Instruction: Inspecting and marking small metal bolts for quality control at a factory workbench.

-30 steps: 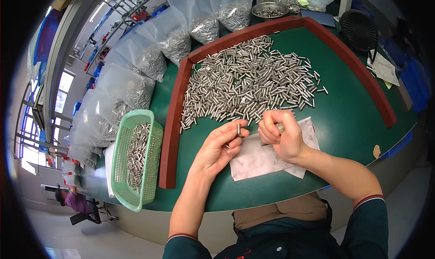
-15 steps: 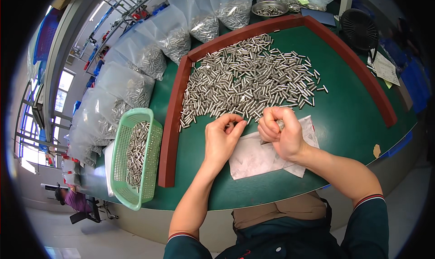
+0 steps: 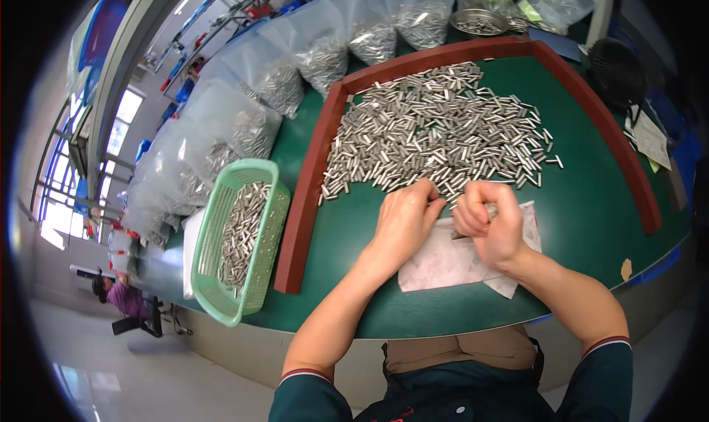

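Observation:
A wide heap of short silvery metal pins [image 3: 436, 134] covers the green tabletop in front of me. My left hand [image 3: 405, 219] is at the heap's near edge, its fingers curled in toward the thumb; whatever lies between their tips is hidden. Close to its right, my right hand [image 3: 491, 226] is closed in a fist, with a bit of something pale showing inside that I cannot make out. Beneath both hands lies a smudged whitish sheet [image 3: 436, 267], cloth or paper, partly covered by the right hand and wrist.
Dark red rails [image 3: 299, 237] border the heap. Left of them stands a light green basket [image 3: 275, 233] holding more pins. Clear plastic bags [image 3: 325, 52] of pins line the far and left sides. A metal bowl [image 3: 480, 24] and black fan [image 3: 617, 71] stand at the back right.
The whole view has shifted, so the table appears farther right. My left hand has turned more palm-down and come nearer my right fist, which stays closed.

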### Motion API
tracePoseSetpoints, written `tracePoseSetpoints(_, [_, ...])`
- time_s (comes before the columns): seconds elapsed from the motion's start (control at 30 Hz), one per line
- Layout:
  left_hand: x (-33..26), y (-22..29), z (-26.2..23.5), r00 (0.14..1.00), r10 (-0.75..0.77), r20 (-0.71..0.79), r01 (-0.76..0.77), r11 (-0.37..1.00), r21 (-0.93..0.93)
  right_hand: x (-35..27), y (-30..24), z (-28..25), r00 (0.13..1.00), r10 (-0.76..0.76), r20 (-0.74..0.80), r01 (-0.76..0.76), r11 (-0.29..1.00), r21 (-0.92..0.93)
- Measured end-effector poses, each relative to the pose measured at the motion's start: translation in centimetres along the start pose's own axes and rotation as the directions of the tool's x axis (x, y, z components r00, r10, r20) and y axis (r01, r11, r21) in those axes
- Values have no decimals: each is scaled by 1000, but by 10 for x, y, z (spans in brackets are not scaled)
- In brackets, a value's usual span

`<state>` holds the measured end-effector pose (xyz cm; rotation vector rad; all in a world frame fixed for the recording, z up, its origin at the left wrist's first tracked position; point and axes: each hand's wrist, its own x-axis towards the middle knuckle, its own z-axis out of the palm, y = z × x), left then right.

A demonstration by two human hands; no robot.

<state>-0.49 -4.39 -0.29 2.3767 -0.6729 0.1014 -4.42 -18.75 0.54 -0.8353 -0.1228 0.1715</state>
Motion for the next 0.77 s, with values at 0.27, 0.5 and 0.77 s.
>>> tracePoseSetpoints(0.27, [-5, -9, -15, 879, -261, 400, 440, 116, -891, -5, -1, 4, 999, -14, -46, 15, 1000, 19])
tracePoseSetpoints(0.5, [-12, -17, -18, 892, -187, 411, 410, -47, -911, -1, 1, 3, 1000, -4, 8, 4, 1000, 26])
tracePoseSetpoints(0.77, [-11, -11, -14, 876, -207, 436, 469, 154, -869, 0, 2, -3, 1000, -25, 15, 24, 999, 37])
